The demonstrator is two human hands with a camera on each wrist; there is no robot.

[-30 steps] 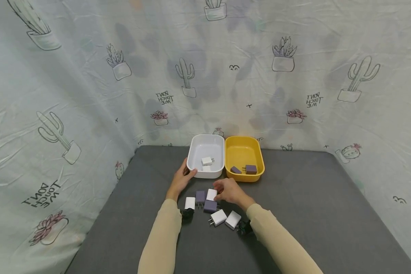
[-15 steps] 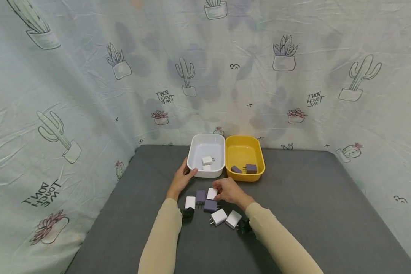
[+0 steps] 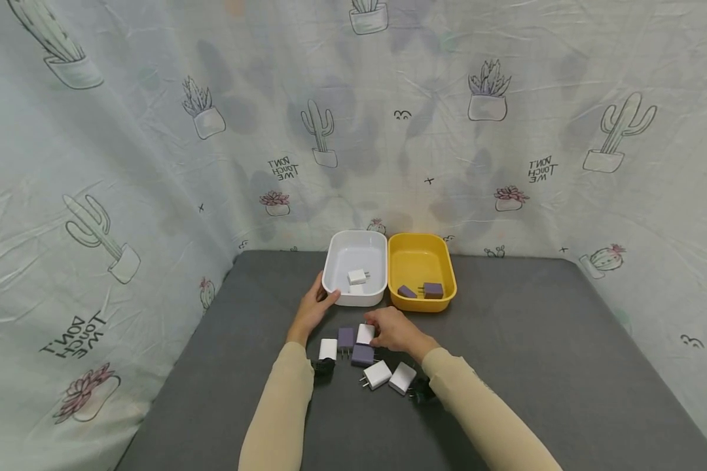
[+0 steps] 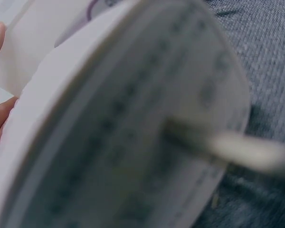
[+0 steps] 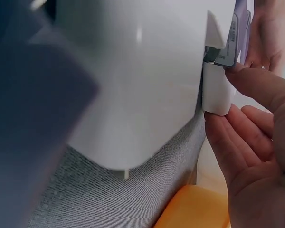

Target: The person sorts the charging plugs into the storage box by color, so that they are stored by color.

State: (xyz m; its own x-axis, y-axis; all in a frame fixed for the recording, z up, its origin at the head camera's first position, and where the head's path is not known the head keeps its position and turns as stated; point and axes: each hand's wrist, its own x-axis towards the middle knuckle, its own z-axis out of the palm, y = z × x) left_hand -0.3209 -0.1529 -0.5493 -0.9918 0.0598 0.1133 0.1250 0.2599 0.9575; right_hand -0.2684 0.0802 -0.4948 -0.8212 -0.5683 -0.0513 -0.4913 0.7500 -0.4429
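Observation:
My right hand [image 3: 396,330] pinches a white plug-in charger [image 3: 365,333] on the table; in the right wrist view, thumb and fingertips meet that charger [image 5: 217,90] at its end. Against it lies a purple charger [image 3: 362,355], with another purple charger [image 3: 345,338] to the left. White chargers lie at the left [image 3: 328,348], in front [image 3: 378,375] and at the right [image 3: 402,378]. My left hand [image 3: 309,313] rests on the near left corner of the white bin [image 3: 355,299], thumb on the front and fingers along the side, partly hidden.
Beside the white bin stands a yellow bin [image 3: 419,305] holding two purple chargers [image 3: 433,290]. White chargers [image 3: 357,277] sit inside the white bin. A patterned curtain [image 3: 389,131] hangs behind the grey table [image 3: 536,366]. Blurred chargers fill much of both wrist views.

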